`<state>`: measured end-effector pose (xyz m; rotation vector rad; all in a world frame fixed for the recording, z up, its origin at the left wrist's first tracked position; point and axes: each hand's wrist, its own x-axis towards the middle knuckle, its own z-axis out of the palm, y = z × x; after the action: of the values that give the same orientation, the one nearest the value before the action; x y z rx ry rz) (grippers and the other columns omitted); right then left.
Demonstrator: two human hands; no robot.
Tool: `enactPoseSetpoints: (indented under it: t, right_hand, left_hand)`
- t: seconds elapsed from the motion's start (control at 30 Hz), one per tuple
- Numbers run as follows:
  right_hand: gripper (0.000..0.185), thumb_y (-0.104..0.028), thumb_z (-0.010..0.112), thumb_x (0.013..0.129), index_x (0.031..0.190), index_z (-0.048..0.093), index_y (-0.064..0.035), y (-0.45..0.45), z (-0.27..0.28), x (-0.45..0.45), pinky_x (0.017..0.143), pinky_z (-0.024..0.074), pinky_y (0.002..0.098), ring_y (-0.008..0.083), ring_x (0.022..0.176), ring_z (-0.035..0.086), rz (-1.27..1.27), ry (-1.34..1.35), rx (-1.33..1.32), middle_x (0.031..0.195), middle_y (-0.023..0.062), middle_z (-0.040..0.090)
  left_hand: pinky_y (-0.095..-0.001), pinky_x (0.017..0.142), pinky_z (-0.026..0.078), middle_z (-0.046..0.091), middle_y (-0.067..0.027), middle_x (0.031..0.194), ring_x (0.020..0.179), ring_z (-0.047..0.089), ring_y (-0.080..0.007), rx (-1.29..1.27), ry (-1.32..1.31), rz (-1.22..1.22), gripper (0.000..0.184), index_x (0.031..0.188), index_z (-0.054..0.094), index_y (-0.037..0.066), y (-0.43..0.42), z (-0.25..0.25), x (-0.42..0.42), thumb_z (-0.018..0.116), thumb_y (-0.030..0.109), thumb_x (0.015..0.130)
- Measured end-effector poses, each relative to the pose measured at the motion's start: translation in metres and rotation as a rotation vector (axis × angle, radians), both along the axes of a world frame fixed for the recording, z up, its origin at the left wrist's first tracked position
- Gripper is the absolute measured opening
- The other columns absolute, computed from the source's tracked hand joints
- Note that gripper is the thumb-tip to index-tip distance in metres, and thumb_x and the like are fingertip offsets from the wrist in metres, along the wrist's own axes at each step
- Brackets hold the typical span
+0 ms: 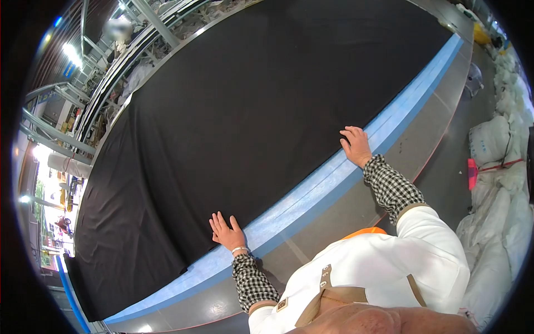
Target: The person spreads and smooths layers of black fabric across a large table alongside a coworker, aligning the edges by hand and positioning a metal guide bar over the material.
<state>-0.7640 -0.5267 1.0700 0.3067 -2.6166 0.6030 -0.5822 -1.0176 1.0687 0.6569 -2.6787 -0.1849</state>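
A wide black cloth [267,106] covers most of the long table, with folds on its left part. Along its near edge runs a light blue layered strip [300,203]. My left hand [228,232] lies on the cloth's near edge beside the blue strip, fingers spread, with a bracelet at the wrist. Farther right, my right hand [356,146] rests where the black cloth meets the blue strip, its fingers apart and slightly bent. Neither hand grips anything.
The grey table edge [420,131] curves along my side. White wrapped bundles [495,222] with a red strap and a pink item stand on the right. Metal rails [156,22] and racks line the far left side. A blue tube [72,295] is at the lower left.
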Motion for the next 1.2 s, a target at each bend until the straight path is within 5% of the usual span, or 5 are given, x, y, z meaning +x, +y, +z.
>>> enactPoseSetpoints:
  t: [0.43, 0.6, 0.8, 1.03, 1.2]
  right_hand:
    - [0.016, -0.026, 0.064, 0.091, 0.099, 0.067, -0.0125, 0.008, 0.015, -0.006, 0.09, 0.0386, 0.0444, 0.028, 0.107, 0.053, 0.0, -0.069, -0.04, 0.104, 0.0044, 0.06]
    - [0.02, -0.03, 0.065, 0.09, 0.097, 0.067, -0.011, 0.085, 0.023, -0.062, 0.086, 0.0405, 0.048, 0.0292, 0.104, 0.056, 0.06, 0.007, -0.054, 0.104, 0.0062, 0.062]
    - [0.058, -0.041, 0.057, 0.096, 0.138, 0.051, -0.0025, 0.215, 0.008, -0.176, 0.109, 0.032, 0.0575, 0.0377, 0.142, 0.034, -0.382, -0.133, 0.069, 0.151, 0.0188, 0.042]
    - [0.062, -0.045, 0.052, 0.098, 0.139, 0.047, 0.0008, 0.297, 0.062, -0.315, 0.109, 0.0329, 0.053, 0.0385, 0.143, 0.033, -0.538, 0.03, 0.076, 0.15, 0.0191, 0.043]
    - [0.077, -0.054, 0.041, 0.101, 0.15, 0.034, 0.0048, 0.34, -0.038, -0.283, 0.116, 0.025, 0.0501, 0.0362, 0.149, 0.024, -0.639, -0.221, 0.274, 0.159, 0.0232, 0.03]
  left_hand:
    - [-0.054, 0.107, 0.028, 0.053, -0.0052, 0.148, 0.142, 0.041, -0.0274, -0.02, 0.025, -0.005, 0.046, 0.136, 0.059, 0.012, -0.009, -0.011, 0.003, 0.058, 0.035, 0.096]
    - [-0.049, 0.098, 0.038, 0.068, -0.0112, 0.12, 0.114, 0.061, -0.028, -0.055, -0.017, -0.043, 0.043, 0.123, 0.065, 0.006, 0.043, 0.03, -0.052, 0.064, 0.035, 0.092]
    - [-0.053, 0.102, 0.037, 0.045, -0.0146, 0.15, 0.141, 0.04, -0.0328, 0.177, -0.061, -0.678, 0.063, 0.143, 0.047, 0.008, 0.267, 0.066, -0.217, 0.068, 0.033, 0.09]
    - [-0.0593, 0.111, 0.028, 0.025, -0.0137, 0.163, 0.152, 0.02, -0.0323, 0.053, -0.244, -0.876, 0.078, 0.155, 0.033, 0.013, 0.439, 0.034, -0.285, 0.059, 0.051, 0.093]
    - [-0.0617, 0.115, 0.022, 0.021, -0.0101, 0.165, 0.153, 0.017, -0.0315, 0.007, -0.462, -0.96, 0.081, 0.156, 0.032, 0.02, 0.449, 0.041, -0.267, 0.058, 0.059, 0.091]
